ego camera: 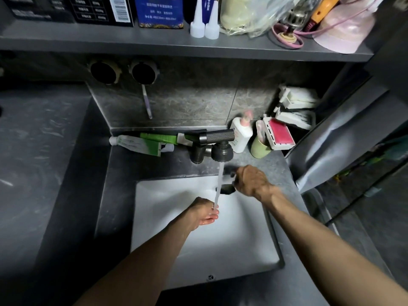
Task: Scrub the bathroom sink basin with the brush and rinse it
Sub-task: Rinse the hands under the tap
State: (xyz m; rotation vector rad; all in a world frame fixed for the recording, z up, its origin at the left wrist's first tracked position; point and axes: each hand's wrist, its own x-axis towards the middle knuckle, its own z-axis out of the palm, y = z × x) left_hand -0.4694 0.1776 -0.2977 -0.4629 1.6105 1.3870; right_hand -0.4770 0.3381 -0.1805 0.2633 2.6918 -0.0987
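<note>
While water runs from the faucet [221, 151] in a thin stream [220, 180] into the white sink basin [167, 239], the left hand [204, 214] lies under it with fingers laid together and nearly straight, palm turned up, wet and holding nothing; the stream strikes its fingertips. The right hand [251, 181] is at the back right corner of the basin, just below the faucet head, fingers curled round a dark object [227, 189] — whether that is the tap lever or the brush's handle I cannot tell; no bristle head shows anywhere in view.

My reading is that this is a rinsing step, or a wetting one; the basin walls look clean and I see no foam, though the light is poor. To do it well, the flow wants to be modest, since a hard jet off the fingers would splash onto the grey counter [119, 195] and the toothpaste tubes [141, 142] lying behind the faucet; the left hand would serve best slightly cupped, so that it can throw water against the walls and corners the stream does not reach by itself. Work from the rim downward — the near edge by the small round fitting [210, 277] included — so loosened dirt drains away rather than settling back; a wet grip on the dark object may slip.
</note>
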